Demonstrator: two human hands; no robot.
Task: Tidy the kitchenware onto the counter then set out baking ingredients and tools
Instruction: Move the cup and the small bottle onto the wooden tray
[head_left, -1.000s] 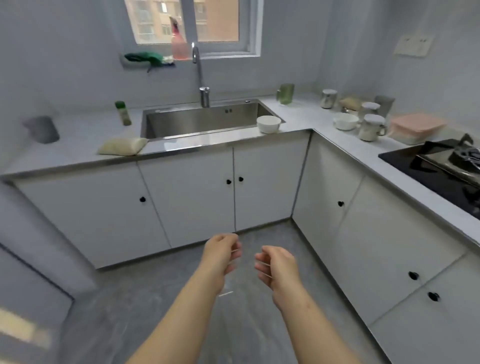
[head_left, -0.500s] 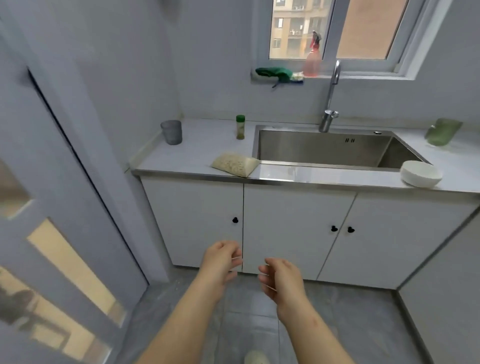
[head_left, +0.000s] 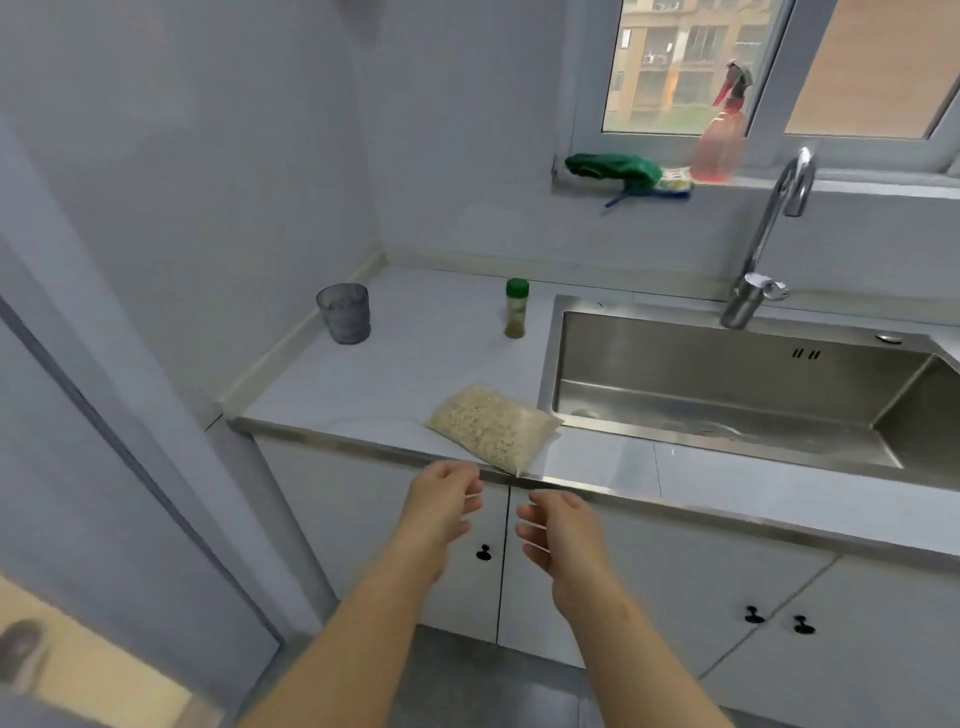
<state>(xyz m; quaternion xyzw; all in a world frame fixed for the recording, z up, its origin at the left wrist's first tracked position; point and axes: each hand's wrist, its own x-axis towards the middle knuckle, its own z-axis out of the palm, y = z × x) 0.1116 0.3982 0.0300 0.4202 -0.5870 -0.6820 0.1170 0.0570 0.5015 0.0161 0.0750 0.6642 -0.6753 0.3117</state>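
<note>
Clear-plastic bag of grain (head_left: 493, 427) lies at the counter (head_left: 415, 374) edge, likely for easy reach; left hand (head_left: 441, 506) and right hand (head_left: 563, 535) hover below, relaxed, empty.

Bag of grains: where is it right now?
In the head view, the bag of grains lies flat at the front edge of the counter, just left of the sink, with the green-capped jar standing behind it.
</note>
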